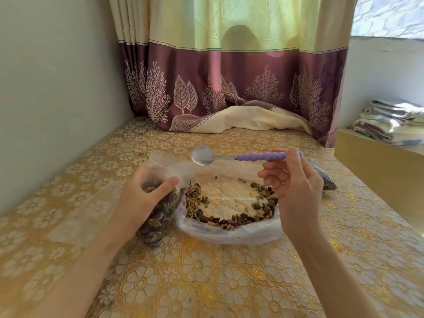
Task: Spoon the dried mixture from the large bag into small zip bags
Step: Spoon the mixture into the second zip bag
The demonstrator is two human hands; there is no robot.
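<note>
My left hand [146, 198] wraps the small clear zip bag [158, 212], part-filled with dark dried pieces, thumb across its front, bag tilted and touching the table. My right hand [296, 187] pinches the ridged lilac plastic handle of a metal spoon [241, 156], fingers closed on the handle end. Spoon bowl empty, held level, up and left of that grip, above the zip bag's open mouth. Between both hands lies the large clear plastic bag [229, 232], mouth wide open, on the gold floral tablecloth [206, 283]. Dried mixture of nuts and reddish fruit [229, 220] rings its floor, centre bare.
</note>
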